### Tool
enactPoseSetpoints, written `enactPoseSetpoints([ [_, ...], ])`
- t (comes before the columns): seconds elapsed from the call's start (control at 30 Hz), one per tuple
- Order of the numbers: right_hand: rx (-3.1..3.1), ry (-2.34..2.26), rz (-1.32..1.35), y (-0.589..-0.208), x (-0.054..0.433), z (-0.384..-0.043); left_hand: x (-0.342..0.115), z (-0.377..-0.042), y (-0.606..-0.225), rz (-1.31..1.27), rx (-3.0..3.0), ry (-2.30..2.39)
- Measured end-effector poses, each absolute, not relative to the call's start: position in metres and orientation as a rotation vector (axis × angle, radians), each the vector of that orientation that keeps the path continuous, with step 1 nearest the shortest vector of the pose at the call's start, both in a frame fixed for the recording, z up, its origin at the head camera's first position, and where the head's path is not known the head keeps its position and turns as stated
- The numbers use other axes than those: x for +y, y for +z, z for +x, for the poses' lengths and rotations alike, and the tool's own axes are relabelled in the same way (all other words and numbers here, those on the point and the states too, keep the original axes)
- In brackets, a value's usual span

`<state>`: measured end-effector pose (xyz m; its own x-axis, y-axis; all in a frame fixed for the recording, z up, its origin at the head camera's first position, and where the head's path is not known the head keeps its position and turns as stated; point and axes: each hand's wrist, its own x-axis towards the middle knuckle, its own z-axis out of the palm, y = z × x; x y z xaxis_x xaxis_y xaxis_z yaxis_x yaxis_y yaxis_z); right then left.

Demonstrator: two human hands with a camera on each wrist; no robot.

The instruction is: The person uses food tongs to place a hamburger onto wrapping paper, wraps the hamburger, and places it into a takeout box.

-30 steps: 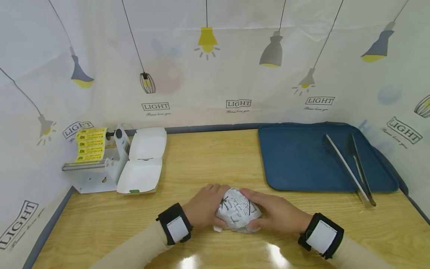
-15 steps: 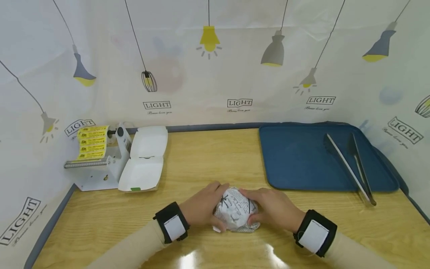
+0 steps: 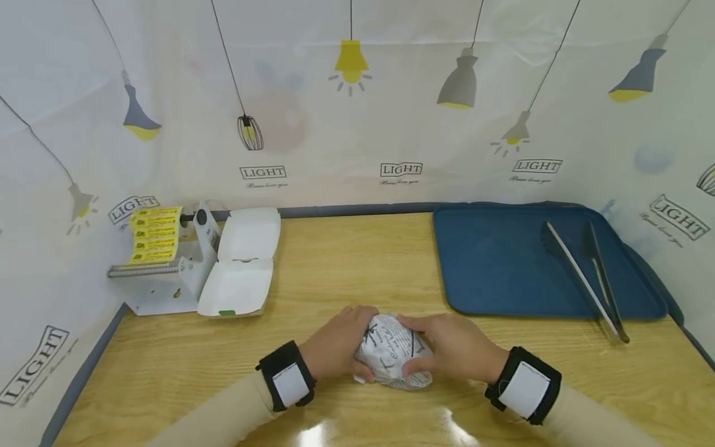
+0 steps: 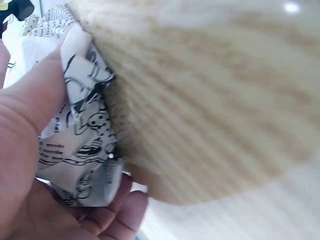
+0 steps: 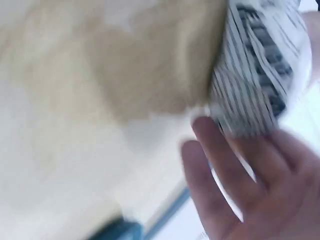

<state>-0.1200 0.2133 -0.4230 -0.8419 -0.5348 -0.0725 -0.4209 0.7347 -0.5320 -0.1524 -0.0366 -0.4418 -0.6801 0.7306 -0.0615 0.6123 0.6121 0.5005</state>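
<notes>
A wrapped burger (image 3: 386,352), a rounded bundle in crumpled white paper with black print, sits at the front middle of the wooden table between both hands. My left hand (image 3: 339,343) grips its left side, thumb on the near face and fingers behind. From the right, my right hand (image 3: 459,347) holds it, the thumb pressing the near face. The left wrist view shows a folded paper flap (image 4: 80,75) beside the thumb and fingers curling under the wrapped end. In the blurred right wrist view, fingertips (image 5: 207,130) meet the striped paper (image 5: 245,95). The paper hides what is inside.
An open white carton (image 3: 237,288) with a green mark stands at the left, against a label dispenser (image 3: 162,285) with a yellow label roll (image 3: 155,233). Metal tongs (image 3: 581,273) lie on a blue tray (image 3: 491,261) at the right, handle end over its front edge.
Both hands keep holding the wrapped burger in nearly the same spot. My right wrist has shifted slightly left and the right thumb has slid inward across the paper.
</notes>
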Motion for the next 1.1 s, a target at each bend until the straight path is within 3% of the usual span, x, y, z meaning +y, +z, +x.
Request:
enactPoseSetpoints([
  [0.2, 2.598, -1.006, -0.641, -0.429, 0.21, -0.12, -0.036, -0.148, -0.447, 1.083, 2.597, 0.686],
  [0.53, 2.568, -0.978, -0.8, -0.432, 0.2, -0.122, -0.049, -0.141, -0.449, 1.126, 2.644, 0.451],
  [0.77, 2.6, -0.933, -0.797, -0.431, 0.194, -0.121, -0.064, -0.149, -0.442, 1.069, 2.53, 0.628],
  [0.9, 2.609, -0.917, -0.758, -0.43, 0.193, -0.12, -0.1, -0.155, -0.419, 0.903, 2.61, 0.921],
  [1.1, 2.611, -0.884, -0.702, -0.427, 0.19, -0.118, -0.209, -0.159, -0.387, 0.39, 2.935, 1.095],
])
